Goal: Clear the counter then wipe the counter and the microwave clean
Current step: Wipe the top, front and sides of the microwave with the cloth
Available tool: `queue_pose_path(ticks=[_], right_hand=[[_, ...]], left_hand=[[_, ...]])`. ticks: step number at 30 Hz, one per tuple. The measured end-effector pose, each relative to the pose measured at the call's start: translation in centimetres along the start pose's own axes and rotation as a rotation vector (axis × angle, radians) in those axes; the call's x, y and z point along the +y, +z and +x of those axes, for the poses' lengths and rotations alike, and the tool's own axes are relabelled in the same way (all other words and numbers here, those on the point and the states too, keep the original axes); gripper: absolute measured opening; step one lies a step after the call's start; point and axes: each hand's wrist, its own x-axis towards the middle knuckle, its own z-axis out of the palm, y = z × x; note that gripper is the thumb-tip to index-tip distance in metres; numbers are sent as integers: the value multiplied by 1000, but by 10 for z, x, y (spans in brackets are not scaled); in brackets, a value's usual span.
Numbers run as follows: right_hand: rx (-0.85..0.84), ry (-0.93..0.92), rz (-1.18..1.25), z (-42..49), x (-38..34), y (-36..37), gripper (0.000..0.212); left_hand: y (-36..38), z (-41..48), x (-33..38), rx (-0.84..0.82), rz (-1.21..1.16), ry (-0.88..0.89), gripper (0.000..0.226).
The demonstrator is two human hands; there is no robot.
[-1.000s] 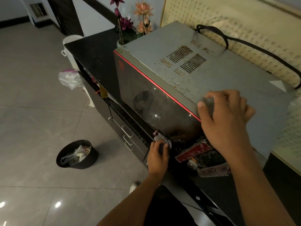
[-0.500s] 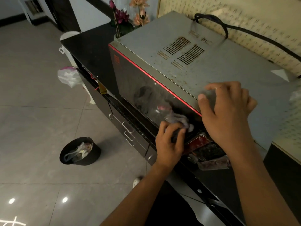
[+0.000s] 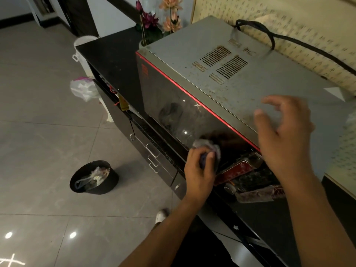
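The microwave (image 3: 250,78) sat along the table's (image 3: 115,54) back edge, its grey top rust-speckled around the vents (image 3: 221,64), its dark glass door (image 3: 173,105) trimmed red. Our left hand (image 3: 200,170) clamped its fingers on a crumpled grey cloth (image 3: 208,145) against the door's lower right. Our right hand (image 3: 285,135) hovered above the top, fingers apart.

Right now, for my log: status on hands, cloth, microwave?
Left hand grips cloth against microwave door's lower edge. Right hand open above microwave top. Nothing in the way.
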Motion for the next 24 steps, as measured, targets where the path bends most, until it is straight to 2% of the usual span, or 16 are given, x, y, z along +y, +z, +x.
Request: queue_pose_path(ticks=[3, 6, 12, 15, 18, 21, 24], right_hand=[[31, -59, -5, -7, 9, -17, 29], [36, -81, -109, -17, 26, -32, 29], [48, -33, -204, -31, 42, -37, 30], [52, -24, -204, -32, 42, -36, 27], [10, -5, -191, -31, 44, -35, 29], [-29, -4, -230, -30, 45, -34, 32], [-52, 2, -271, -28, 44, -33, 30]], left_hand=[[5, 10, 34, -53, -19, 269, 12], [4, 3, 6, -72, 76, 345, 13], [-10, -27, -78, -186, 339, -30, 17], [-12, -30, -85, -189, 336, -81, 13], [-8, -26, -65, -164, 237, -89, 16], [-4, -11, -20, -53, 101, 28, 18], [4, 9, 30, -7, 11, 286, 22]])
